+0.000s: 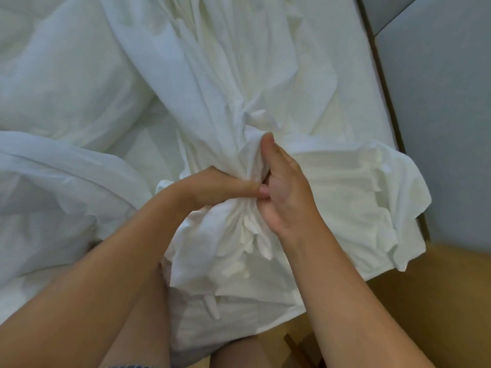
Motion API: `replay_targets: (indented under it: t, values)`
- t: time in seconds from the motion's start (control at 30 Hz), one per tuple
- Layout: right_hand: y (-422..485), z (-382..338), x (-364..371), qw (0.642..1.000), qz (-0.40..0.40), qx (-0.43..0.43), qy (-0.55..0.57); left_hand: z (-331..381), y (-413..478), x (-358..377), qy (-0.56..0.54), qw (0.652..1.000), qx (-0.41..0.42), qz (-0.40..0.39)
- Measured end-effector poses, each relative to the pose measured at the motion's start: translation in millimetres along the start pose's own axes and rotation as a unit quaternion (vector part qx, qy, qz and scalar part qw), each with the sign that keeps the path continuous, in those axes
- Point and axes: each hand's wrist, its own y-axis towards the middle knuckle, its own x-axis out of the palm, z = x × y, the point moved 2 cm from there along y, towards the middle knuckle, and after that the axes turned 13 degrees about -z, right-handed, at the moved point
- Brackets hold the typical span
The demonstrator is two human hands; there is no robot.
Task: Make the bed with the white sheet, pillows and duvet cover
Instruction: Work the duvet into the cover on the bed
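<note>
We grip bunched duvet cover (239,107): left hand (212,187), right hand (284,192) both clenched around gather. Cloth soft, light, slippery; we hold near edge.

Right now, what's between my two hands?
In the head view, a gathered bunch of white fabric lies between the left hand and right hand. Both hold it in their grip, and the left thumb tip touches the right hand.
</note>
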Motion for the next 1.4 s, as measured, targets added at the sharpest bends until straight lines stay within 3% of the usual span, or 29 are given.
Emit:
replay_targets:
  t: [0.07,0.13,0.17,0.27,0.37,0.43,0.53,0.6,0.67,0.8,0.87,0.93,1.0,1.07,1.1,1.2,1.3,1.4]
  values:
    - [1.6,1.1,-2.4,0.988,0.025,0.015,-0.15,-3.9,0.8,-6.8,0.028,0.999,0.023,0.006]
    - [7.8,-1.5,-6.2,0.93,0.046,-0.006,-0.365,-11.6,0.4,-6.4,0.001,0.999,0.006,0.031]
    - [10.4,-2.6,-9.0,0.909,0.051,-0.022,-0.413,-15.9,1.0,-6.4,-0.03,0.998,0.003,0.052]
    - [8.6,3.1,-19.2,0.948,0.0,-0.003,-0.319,-24.7,7.1,-10.7,-0.142,0.983,0.016,0.116]
    - [-1.2,21.2,-36.5,0.933,0.023,-0.002,-0.358,-23.8,8.6,-7.3,-0.222,0.97,0.034,0.097]
    - [-6.3,32.1,-47.4,0.928,0.048,0.025,-0.369,-26.5,9.3,-3.6,-0.223,0.972,0.032,0.068]
    - [-8.0,37.8,-49.8,0.936,0.045,0.056,-0.346,-35.9,9.9,-9.5,-0.21,0.969,-0.012,0.13]
    - [-7.8,36.0,-50.5,0.935,0.072,0.025,-0.346,-40.9,10.6,-10.8,-0.152,0.979,-0.024,0.133]
    - [-10.9,32.3,-43.8,0.926,0.071,-0.025,-0.37,-37.5,12.0,-7.1,-0.082,0.993,-0.032,0.079]
    - [-14.2,20.4,-29.3,0.902,0.059,-0.097,-0.416,-17.7,9.8,-9.7,-0.006,0.985,-0.114,-0.133]
    - [-8.6,13.7,-24.6,0.941,0.042,-0.068,-0.328,-13.9,8.9,-11.7,-0.012,0.977,-0.125,-0.174]
    - [-5.3,10.9,-19.1,0.989,0.014,-0.036,-0.146,-16.8,11.5,-7.7,-0.008,0.992,-0.064,-0.107]
    - [-6.2,13.2,-14.5,0.999,-0.03,-0.031,0.027,-18.4,12.9,-2.7,-0.053,0.999,0.009,-0.009]
    - [-11.3,16.2,-14.7,0.991,-0.048,-0.034,0.12,-28.1,21.9,-0.1,-0.109,0.994,0.007,0.016]
    - [-14.0,17.1,-17.7,0.994,-0.035,-0.029,0.101,-35.3,20.4,-1.0,-0.114,0.993,-0.014,-0.001]
    - [-19.2,16.5,-31.4,0.987,0.048,-0.041,-0.145,-32.2,32.5,8.4,-0.092,0.991,-0.095,0.039]
    - [-24.9,16.5,-37.8,0.974,0.078,-0.1,-0.186,-25.3,39.0,10.8,-0.146,0.988,-0.048,0.019]
    - [-34.2,16.8,-57.7,0.922,0.142,-0.123,-0.338,-21.6,32.6,6.6,-0.117,0.992,-0.041,0.006]
